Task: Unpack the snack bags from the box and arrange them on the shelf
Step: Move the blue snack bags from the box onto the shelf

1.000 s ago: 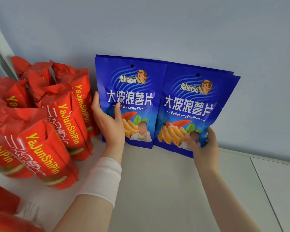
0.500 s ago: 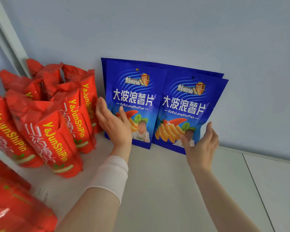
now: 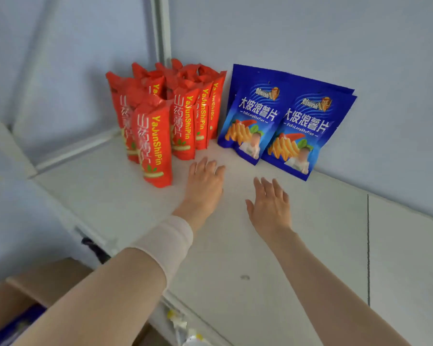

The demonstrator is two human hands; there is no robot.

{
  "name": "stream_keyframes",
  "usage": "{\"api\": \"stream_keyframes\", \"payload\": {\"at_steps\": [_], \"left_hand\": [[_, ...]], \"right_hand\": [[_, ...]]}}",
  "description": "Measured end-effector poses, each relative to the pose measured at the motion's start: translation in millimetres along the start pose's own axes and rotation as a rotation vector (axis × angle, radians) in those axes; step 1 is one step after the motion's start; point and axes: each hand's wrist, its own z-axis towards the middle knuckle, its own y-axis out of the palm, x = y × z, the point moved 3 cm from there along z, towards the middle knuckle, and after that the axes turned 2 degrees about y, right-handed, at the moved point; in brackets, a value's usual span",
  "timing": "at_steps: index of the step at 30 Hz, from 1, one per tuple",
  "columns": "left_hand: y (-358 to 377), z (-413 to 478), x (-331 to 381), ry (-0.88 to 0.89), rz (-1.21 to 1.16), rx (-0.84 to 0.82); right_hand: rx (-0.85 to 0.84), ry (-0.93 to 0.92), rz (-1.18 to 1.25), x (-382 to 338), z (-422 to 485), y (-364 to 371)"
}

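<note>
My left hand (image 3: 205,181) and right hand (image 3: 270,206) are stretched palm-down over the white shelf (image 3: 260,265), fingers (image 3: 203,166) straight, loosely spread, holding nothing. Just past my fingertips, two blue snack bags (image 3: 250,116) lean upright against the wall, side by side with their edges meeting and more blue edges showing behind them. To the left of my left fingers, red snack bags (image 3: 155,146) stand clustered in the corner. A pale band (image 3: 168,240) wraps my left wrist. Below my left forearm sits a cardboard box (image 3: 43,283).

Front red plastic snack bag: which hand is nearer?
Left. The left hand is just right of the front red plastic snack bag, not touching; the right hand is farther right, before the blue chip bags.
</note>
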Motion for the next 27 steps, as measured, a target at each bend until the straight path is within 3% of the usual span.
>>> {"api": "stream_keyframes", "payload": {"at_steps": [4, 15, 22, 27], "left_hand": [[-29.5, -99.1, -39.2, -0.091, 0.15, -0.1], [-79.4, -361.1, -178.5, -0.382, 0.285, -0.299], [-36.1, -553.8, -258.2, -0.719, 0.172, -0.512], [13.8, -648.5, -274.2, -1.031, -0.052, -0.62]], "right_hand": [[-0.097, -0.157, -0.035, -56.7, -69.0, 6.3], [-0.113, -0.648, -0.004, -276.6, -224.5, 33.9], [-0.332, -0.875, -0.106, -400.1, -327.4, 123.9], [-0.522, -0.903, -0.215, -431.6, -369.9, 197.6]]}}
